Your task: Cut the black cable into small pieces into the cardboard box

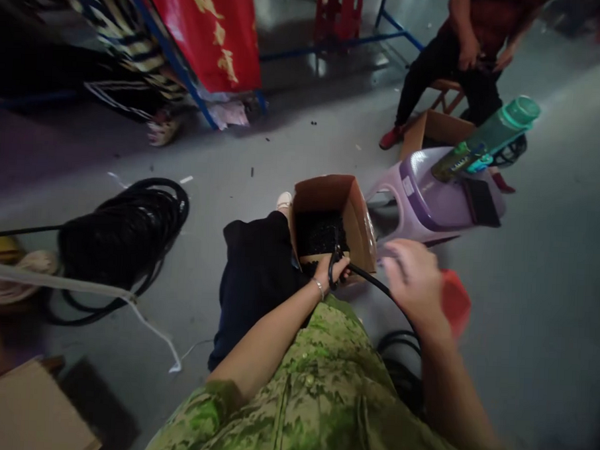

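Black hose (372, 282) is being gripped at its looped end by the left hand (334, 269), fingers curled tight round it, right at the near edge of the cardboard box (365, 231) beside the knee. The right hand (413, 280) is being held just over the hose, too blurred to tell its grip tbh. A green bottle (490, 134) is being carried on the purple stool (430, 201) just behind the box.

No legible text anywhere
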{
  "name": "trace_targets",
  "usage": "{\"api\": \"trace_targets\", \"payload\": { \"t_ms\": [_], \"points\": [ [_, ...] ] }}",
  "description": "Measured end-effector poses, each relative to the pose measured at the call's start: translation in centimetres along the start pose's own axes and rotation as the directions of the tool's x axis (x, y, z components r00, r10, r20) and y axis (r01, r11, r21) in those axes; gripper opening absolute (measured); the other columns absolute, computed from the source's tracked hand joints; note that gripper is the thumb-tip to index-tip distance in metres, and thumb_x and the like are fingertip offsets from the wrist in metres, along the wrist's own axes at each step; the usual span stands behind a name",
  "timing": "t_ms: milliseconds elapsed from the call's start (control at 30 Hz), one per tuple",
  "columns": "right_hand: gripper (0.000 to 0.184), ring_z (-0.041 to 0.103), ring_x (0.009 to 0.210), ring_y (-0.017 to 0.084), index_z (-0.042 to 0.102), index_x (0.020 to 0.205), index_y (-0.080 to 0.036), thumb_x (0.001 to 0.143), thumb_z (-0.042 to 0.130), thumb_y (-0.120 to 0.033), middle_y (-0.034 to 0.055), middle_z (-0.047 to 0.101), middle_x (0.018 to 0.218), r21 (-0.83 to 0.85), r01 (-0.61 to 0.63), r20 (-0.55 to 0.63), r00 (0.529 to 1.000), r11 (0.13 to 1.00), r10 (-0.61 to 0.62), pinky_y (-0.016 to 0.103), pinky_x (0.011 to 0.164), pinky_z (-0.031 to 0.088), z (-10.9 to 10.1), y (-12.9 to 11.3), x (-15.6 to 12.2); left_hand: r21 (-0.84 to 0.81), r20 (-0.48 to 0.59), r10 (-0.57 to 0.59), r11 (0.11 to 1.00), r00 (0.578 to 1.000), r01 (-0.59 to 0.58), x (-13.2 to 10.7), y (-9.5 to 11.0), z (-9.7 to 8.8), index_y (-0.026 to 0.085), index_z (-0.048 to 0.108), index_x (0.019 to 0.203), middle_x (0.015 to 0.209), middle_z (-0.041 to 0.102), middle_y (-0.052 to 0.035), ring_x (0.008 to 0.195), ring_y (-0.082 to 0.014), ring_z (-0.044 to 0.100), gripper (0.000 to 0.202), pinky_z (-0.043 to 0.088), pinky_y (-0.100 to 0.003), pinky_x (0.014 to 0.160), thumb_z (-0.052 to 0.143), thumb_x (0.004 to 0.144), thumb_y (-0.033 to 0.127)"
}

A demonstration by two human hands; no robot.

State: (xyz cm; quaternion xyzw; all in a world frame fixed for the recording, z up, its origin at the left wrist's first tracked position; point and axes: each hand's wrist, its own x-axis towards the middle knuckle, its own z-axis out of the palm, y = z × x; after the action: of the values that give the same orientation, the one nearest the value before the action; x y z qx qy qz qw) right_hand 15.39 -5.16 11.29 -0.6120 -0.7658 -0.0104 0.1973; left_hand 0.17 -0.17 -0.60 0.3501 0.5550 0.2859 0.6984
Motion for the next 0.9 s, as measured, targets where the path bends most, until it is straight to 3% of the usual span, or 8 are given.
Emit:
{"api": "trace_targets", "payload": {
  "t_ms": [67,167,233,333,433,567,700,900],
  "points": [
    [0.027,0.057,0.105,0.027,0.064,0.112,-0.016,0.096,0.048,-0.032,0.0134,0.066,0.114,-0.083,-0.069,0.146,0.986,0.994,0.081,0.042,0.091,0.041,1.5,-0.9,-1.1,0.060,0.013,0.076,0.995,0.997,-0.077,0.0,-0.1,-0.2,0.012,0.062,0.076,0.056,0.061,0.0002,0.048,-0.0099,0.057,0.022,0.047,-0.021,0.053,0.067,0.078,0.034],
    [0.027,0.061,0.094,0.025,0.065,0.111,-0.016,0.096,0.047,-0.031,0.0123,0.070,0.099,-0.118,-0.099,0.395,0.908,0.988,0.138,0.038,0.085,0.041,5.0,-2.0,-1.9,0.222,0.016,0.154,0.963,0.988,-0.154,0.0,-0.3,-0.7,0.013,0.066,0.077,0.059,0.064,-0.0015,0.058,-0.0135,0.061,0.024,0.050,-0.023,0.060,0.066,0.078,0.037],
    [0.028,0.063,0.091,0.024,0.064,0.112,-0.017,0.096,0.047,-0.031,0.0113,0.070,0.095,-0.105,-0.165,0.442,0.876,0.981,0.194,0.034,0.081,0.043,6.9,-2.0,-2.2,0.298,0.012,0.193,0.936,0.981,-0.188,0.1,-0.5,-0.9,0.013,0.067,0.077,0.062,0.066,-0.0030,0.064,-0.0157,0.064,0.023,0.051,-0.025,0.066,0.064,0.079,0.037],
    [0.029,0.064,0.096,0.021,0.064,0.116,-0.021,0.096,0.046,-0.033,0.0086,0.071,0.104,0.014,-0.228,0.423,0.883,0.974,0.201,0.029,0.080,0.046,8.1,-0.8,-2.7,0.346,0.018,0.220,0.914,0.975,-0.213,0.2,-0.5,-1.0,0.014,0.069,0.078,0.066,0.068,-0.0042,0.068,-0.0171,0.065,0.024,0.051,-0.027,0.071,0.060,0.081,0.037],
    [0.031,0.066,0.098,0.021,0.064,0.118,-0.023,0.096,0.045,-0.034,0.0066,0.071,0.109,0.076,-0.298,0.346,0.903,0.952,0.255,0.029,0.081,0.049,7.7,1.2,-3.1,0.406,0.057,0.204,0.890,0.977,-0.209,0.1,-0.3,-0.9,0.015,0.069,0.079,0.069,0.070,-0.0047,0.071,-0.0177,0.065,0.025,0.051,-0.028,0.073,0.057,0.083,0.037],
    [0.033,0.067,0.100,0.022,0.067,0.117,-0.024,0.096,0.045,-0.037,0.0059,0.072,0.112,0.152,-0.393,0.195,0.911,0.907,0.362,0.032,0.086,0.051,6.6,3.3,-2.9,0.637,0.151,0.178,0.735,0.972,-0.234,-0.5,0.5,-0.7,0.016,0.070,0.085,0.081,0.072,-0.0061,0.081,-0.0212,0.066,0.022,0.050,-0.030,0.078,0.058,0.081,0.034],
    [0.034,0.067,0.102,0.023,0.067,0.116,-0.023,0.095,0.046,-0.039,0.0060,0.072,0.112,0.235,-0.382,0.115,0.924,0.894,0.365,0.033,0.089,0.051,6.2,3.4,-2.0,0.781,0.232,0.144,0.562,0.962,-0.272,-1.2,1.1,-0.6,0.017,0.070,0.094,0.093,0.072,-0.0083,0.090,-0.0241,0.066,0.024,0.049,-0.031,0.081,0.059,0.081,0.033],
    [0.032,0.066,0.105,0.022,0.069,0.113,-0.023,0.093,0.049,-0.037,0.0056,0.072,0.112,0.346,-0.343,0.127,0.939,0.874,0.318,0.033,0.092,0.051,7.6,3.1,-1.7,0.821,0.283,0.136,0.477,0.949,-0.313,-1.3,0.9,-0.7,0.018,0.068,0.098,0.096,0.072,-0.0083,0.092,-0.0246,0.067,0.025,0.050,-0.031,0.082,0.057,0.082,0.034]
  ]
}}
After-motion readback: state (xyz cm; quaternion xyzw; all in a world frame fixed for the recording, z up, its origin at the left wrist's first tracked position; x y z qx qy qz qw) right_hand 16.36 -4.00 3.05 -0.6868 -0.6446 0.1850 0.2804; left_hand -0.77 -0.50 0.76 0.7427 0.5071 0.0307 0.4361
